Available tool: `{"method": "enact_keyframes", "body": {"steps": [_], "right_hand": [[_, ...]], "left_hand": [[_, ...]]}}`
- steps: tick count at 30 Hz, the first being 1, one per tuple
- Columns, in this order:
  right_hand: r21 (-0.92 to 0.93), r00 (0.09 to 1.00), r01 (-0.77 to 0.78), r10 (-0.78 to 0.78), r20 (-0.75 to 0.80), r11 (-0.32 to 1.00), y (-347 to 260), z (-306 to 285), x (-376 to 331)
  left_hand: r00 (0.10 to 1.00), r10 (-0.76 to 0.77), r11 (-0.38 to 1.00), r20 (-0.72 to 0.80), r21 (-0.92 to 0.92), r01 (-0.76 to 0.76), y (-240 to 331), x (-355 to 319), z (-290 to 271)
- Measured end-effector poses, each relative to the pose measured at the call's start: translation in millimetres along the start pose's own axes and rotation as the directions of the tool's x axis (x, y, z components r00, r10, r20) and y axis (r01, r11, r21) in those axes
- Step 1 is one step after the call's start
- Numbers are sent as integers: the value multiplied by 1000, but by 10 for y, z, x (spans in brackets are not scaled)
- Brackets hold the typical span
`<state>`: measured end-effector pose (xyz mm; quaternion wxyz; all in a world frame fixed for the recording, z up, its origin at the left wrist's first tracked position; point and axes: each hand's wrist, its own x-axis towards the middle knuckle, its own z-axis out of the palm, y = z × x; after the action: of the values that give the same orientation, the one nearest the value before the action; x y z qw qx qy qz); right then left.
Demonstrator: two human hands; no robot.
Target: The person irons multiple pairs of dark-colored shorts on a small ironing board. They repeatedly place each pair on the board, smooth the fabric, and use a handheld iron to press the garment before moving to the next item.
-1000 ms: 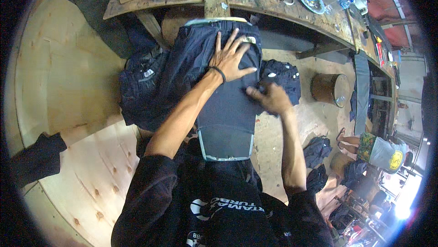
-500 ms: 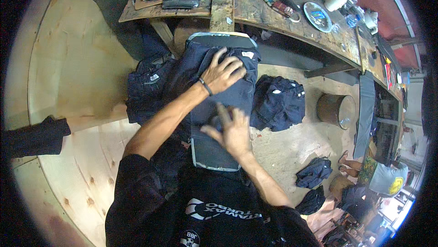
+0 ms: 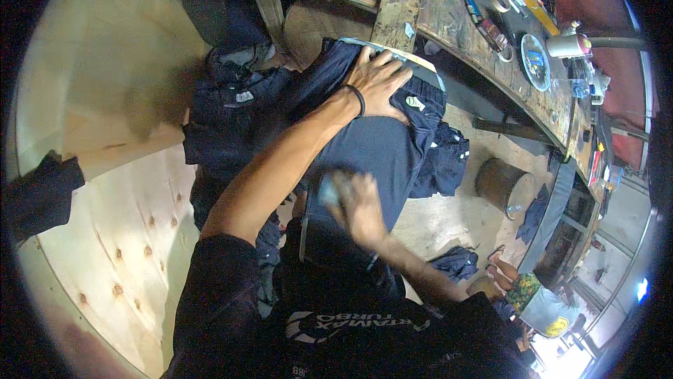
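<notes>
A dark navy garment (image 3: 378, 144) with a gathered waistband and a white label is drawn over a long narrow board (image 3: 438, 79) in front of me. My left hand (image 3: 378, 85) grips the garment near its waistband at the board's far end, fingers bent over the edge and thumb apart beside the label. Lower down, my right hand (image 3: 361, 207) is over the cloth, smeared by motion. A small pale-blue thing (image 3: 328, 190) shows at its fingers, too blurred to name.
Piles of dark garments lie left (image 3: 242, 109) and right (image 3: 449, 158) of the board. Beyond stands a worn wooden table (image 3: 449, 22) with tape rolls, a plate (image 3: 535, 62) and a thread cone (image 3: 568, 46). A round drum (image 3: 505, 183) and a seated person (image 3: 550, 309) are at right.
My left hand has moved farther out to the board's end, and the garment's waistband has shifted there with it. My right hand now blurs, with a pale-blue thing showing at its fingers.
</notes>
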<state>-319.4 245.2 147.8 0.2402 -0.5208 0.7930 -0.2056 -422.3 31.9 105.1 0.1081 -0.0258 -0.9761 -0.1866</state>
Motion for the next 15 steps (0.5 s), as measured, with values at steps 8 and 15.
{"method": "enact_keyframes", "body": {"steps": [8, 15], "right_hand": [[-77, 979, 123, -133, -154, 989, 142, 293, -698], [67, 991, 43, -35, -127, 997, 228, 195, -896]], "left_hand": [[993, -7, 1000, -121, 6, 8, 8, 8, 72], [983, 5, 999, -184, 54, 4, 24, 15, 48]]}}
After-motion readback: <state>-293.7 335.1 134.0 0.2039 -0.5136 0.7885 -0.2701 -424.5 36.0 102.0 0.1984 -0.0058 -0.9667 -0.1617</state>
